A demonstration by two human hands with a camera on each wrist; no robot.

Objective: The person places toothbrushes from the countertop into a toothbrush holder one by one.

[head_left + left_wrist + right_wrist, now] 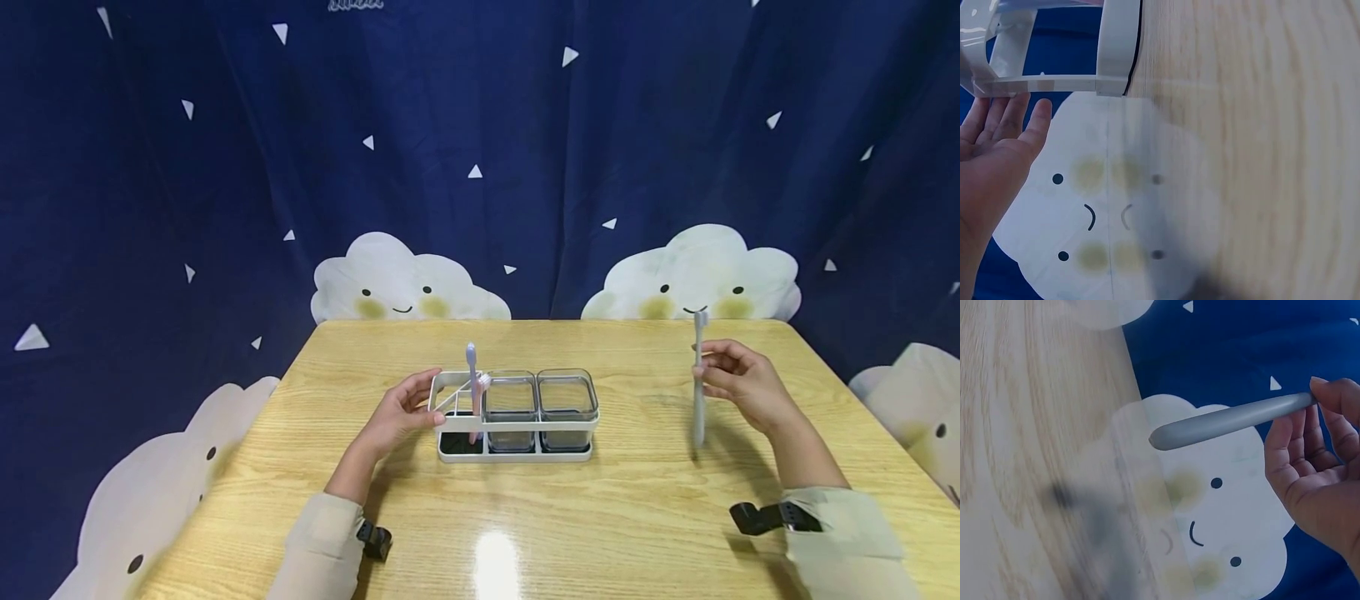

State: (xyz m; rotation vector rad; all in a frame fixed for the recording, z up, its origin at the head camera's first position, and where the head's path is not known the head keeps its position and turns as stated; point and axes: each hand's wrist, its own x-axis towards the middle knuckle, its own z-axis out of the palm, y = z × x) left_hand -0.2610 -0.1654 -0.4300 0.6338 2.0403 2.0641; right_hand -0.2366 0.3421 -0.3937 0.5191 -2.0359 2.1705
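A white toothbrush holder (517,457) stands on the table. My left hand (407,407) holds its left end, thumb at the front rail and fingers towards the back; in the left wrist view the fingers (1036,125) touch the end frame. In the holder's left section stand a purple toothbrush (471,357) and a pink toothbrush (477,404), both leaning. At the right, my right hand (742,385) pinches a grey toothbrush (699,408) upright, head up, its lower end above the table. In the right wrist view its handle (1229,422) points away from the fingertips.
Two clear cups (511,396) sit side by side in the holder's middle and right sections. The wooden table (600,525) reaches back to a dark blue curtain (420,125) with clouds and triangles. Each wrist wears a black strap (772,518).
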